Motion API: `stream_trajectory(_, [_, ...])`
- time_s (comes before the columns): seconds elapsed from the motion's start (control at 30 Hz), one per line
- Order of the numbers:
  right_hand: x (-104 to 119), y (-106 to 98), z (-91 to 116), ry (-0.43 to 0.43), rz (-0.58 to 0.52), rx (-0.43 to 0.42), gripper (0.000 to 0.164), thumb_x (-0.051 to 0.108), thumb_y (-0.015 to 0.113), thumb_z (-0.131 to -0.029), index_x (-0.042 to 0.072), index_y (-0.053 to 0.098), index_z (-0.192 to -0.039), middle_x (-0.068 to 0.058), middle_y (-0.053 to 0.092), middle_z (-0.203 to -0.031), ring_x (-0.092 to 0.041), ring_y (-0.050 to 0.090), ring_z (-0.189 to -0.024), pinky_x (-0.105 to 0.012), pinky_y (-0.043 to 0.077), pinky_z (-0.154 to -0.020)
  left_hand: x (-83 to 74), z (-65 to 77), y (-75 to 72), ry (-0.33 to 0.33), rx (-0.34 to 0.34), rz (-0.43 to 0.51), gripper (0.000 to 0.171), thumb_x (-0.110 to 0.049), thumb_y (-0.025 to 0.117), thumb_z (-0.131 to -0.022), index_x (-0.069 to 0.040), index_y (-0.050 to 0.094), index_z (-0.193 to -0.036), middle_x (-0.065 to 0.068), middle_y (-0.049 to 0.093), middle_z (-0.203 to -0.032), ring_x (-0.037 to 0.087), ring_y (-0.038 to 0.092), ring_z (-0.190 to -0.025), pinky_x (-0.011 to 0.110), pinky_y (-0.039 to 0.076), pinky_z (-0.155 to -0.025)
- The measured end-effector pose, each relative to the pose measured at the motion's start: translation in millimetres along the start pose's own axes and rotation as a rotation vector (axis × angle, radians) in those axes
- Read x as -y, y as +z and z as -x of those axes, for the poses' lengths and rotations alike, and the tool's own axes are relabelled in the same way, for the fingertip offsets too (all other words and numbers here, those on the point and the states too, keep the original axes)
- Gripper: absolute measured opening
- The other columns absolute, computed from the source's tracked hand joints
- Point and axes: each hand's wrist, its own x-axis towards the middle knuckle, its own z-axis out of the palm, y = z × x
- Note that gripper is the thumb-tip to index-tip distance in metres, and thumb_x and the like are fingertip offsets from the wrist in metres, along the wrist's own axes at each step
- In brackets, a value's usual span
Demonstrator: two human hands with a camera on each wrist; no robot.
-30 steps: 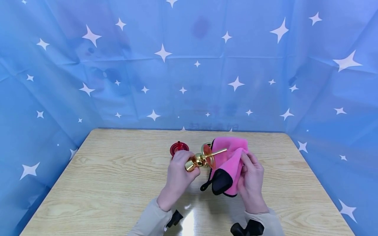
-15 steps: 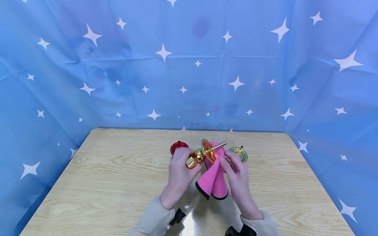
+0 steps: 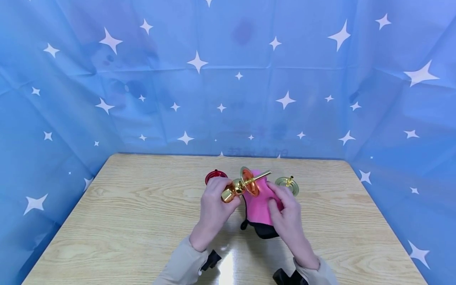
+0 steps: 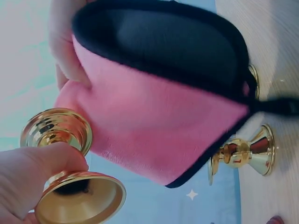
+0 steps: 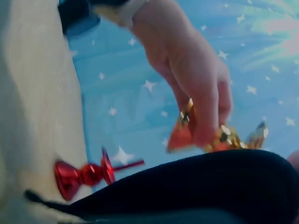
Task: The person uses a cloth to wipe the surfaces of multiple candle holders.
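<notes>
My left hand [image 3: 213, 208] grips a shiny gold candlestick [image 3: 236, 188] by its stem, tilted above the table with its narrow tip up to the right. My right hand [image 3: 289, 215] holds a pink cloth [image 3: 259, 208] with black edging and a black hanging loop. The cloth lies right at the candlestick's dish in the head view, and its black patch hangs at the bottom. In the left wrist view the candlestick's flared base [image 4: 84, 200] faces the camera, and the cloth [image 4: 154, 116] spreads wide beside it. From the right wrist view, the cloth's dark side [image 5: 187, 191] hides the right fingers.
A red candlestick [image 5: 88, 175] stands on the wooden table [image 3: 124, 206], partly behind my left hand in the head view. Another gold candlestick [image 3: 287, 185] stands behind my right hand. A blue curtain [image 3: 228, 87] with white stars hangs behind the table.
My right hand has moved left with the cloth, uncovering the standing gold candlestick. The cloth's lower part has swung and its black patch shows again. My left hand has barely moved.
</notes>
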Motion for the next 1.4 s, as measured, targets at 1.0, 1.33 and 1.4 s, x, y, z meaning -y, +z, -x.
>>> stream_trajectory(1.0, [10.3, -7.2, -1.7, -0.247, 0.130, -0.061, 0.032, -0.011, 0.045, -0.075, 0.005, 0.072, -0.084, -0.016, 0.056, -0.089, -0.022, 0.047, -0.073, -0.022, 0.037, -0.059, -0.1, 5.8, -1.4, -0.047, 0.057, 0.109, 0.033, 0.002, 0.076, -0.055, -0.002, 0.064, -0.085, 0.007, 0.064, -0.085, 0.022, 0.058, -0.088, 0.037, 0.048, -0.075])
stream_trajectory(1.33, [2.8, -11.3, -6.4, -0.236, 0.209, -0.103, 0.030, -0.012, 0.046, -0.074, 0.004, 0.071, -0.080, -0.019, 0.057, -0.090, -0.029, 0.050, -0.078, -0.028, 0.039, -0.062, -7.0, 3.8, -9.0, -0.149, 0.154, 0.214, 0.031, -0.003, 0.076, -0.055, -0.004, 0.067, -0.085, 0.006, 0.066, -0.086, 0.017, 0.059, -0.082, 0.032, 0.044, -0.071])
stream_trajectory(1.4, [5.6, -11.5, -4.9, -0.230, 0.224, -0.093, 0.029, -0.011, 0.046, -0.075, 0.004, 0.071, -0.080, -0.018, 0.056, -0.090, -0.029, 0.050, -0.077, -0.028, 0.038, -0.062, -7.4, 3.8, -8.0, -0.151, 0.146, 0.209, 0.031, -0.003, 0.076, -0.056, -0.004, 0.067, -0.085, 0.006, 0.066, -0.085, 0.017, 0.059, -0.081, 0.032, 0.044, -0.070])
